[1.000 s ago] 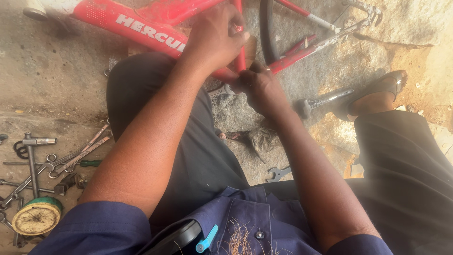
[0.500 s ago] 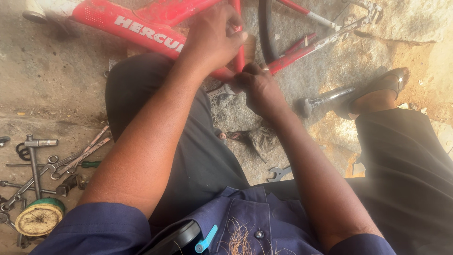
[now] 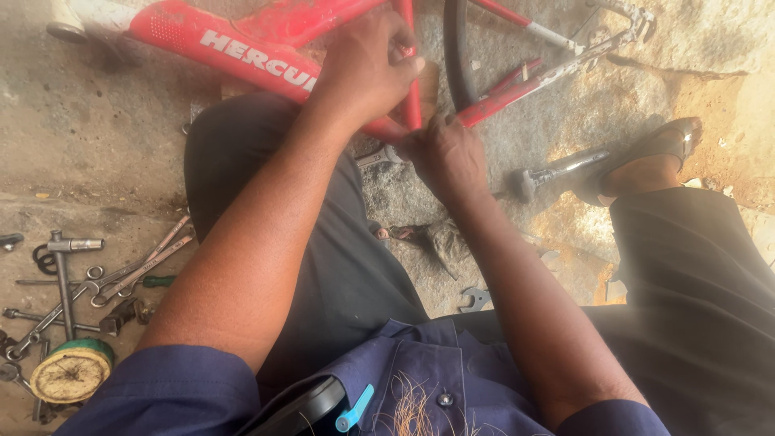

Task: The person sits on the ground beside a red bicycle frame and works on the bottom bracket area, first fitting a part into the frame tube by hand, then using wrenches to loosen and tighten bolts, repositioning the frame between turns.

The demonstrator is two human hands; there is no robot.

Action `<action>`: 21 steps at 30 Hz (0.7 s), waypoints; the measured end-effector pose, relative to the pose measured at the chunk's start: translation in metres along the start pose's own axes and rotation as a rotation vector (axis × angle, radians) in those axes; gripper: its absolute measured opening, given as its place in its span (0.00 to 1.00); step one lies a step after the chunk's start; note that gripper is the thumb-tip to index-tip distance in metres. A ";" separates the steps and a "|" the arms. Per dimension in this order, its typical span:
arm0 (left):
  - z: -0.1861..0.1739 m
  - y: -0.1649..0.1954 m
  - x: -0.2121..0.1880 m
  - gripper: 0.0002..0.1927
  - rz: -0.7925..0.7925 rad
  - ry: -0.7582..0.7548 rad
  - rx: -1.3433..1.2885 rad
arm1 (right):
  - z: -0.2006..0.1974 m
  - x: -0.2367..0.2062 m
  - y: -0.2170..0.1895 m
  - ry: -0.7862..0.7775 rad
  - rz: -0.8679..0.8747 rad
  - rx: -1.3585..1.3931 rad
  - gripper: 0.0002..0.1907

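Down on the rough concrete ground (image 3: 73,161), little has changed since a moment ago: the left hand (image 3: 363,69) still grips the red bike frame (image 3: 266,36) where its thin tubes meet, fingers wrapped round one tube, and the right hand (image 3: 448,157) stays just below it, closed on a spanner (image 3: 378,156) (only its end shows past the fingers). What the spanner bites on is hidden under both hands. The frame lies across the top, cut off by the edge, with the black tyre (image 3: 454,56) beside it. Off to the left, loose tools (image 3: 97,278) and a round tin (image 3: 71,371) lie scattered on the ground.
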State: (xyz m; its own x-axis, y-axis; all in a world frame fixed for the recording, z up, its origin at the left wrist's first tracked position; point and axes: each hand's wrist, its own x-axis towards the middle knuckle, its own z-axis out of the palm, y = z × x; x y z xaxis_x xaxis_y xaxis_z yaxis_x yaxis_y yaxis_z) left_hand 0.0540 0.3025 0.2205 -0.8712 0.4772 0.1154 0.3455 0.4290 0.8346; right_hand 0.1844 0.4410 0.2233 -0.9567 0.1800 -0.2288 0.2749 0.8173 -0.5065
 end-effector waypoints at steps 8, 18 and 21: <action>0.001 -0.004 0.002 0.13 0.013 0.002 0.006 | 0.009 -0.001 0.013 0.124 -0.337 -0.010 0.02; 0.003 -0.007 0.002 0.13 0.071 0.030 -0.003 | 0.012 -0.002 0.010 0.050 -0.170 0.033 0.05; 0.003 -0.008 0.002 0.13 -0.036 -0.022 0.002 | 0.009 0.000 0.009 0.030 -0.093 0.034 0.04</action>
State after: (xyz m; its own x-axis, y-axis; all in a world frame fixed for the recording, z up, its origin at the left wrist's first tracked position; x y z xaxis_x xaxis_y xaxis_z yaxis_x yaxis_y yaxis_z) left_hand 0.0511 0.3023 0.2119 -0.8753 0.4780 0.0730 0.3144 0.4480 0.8369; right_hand 0.1876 0.4433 0.2115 -0.9805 0.1215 -0.1546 0.1878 0.8120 -0.5527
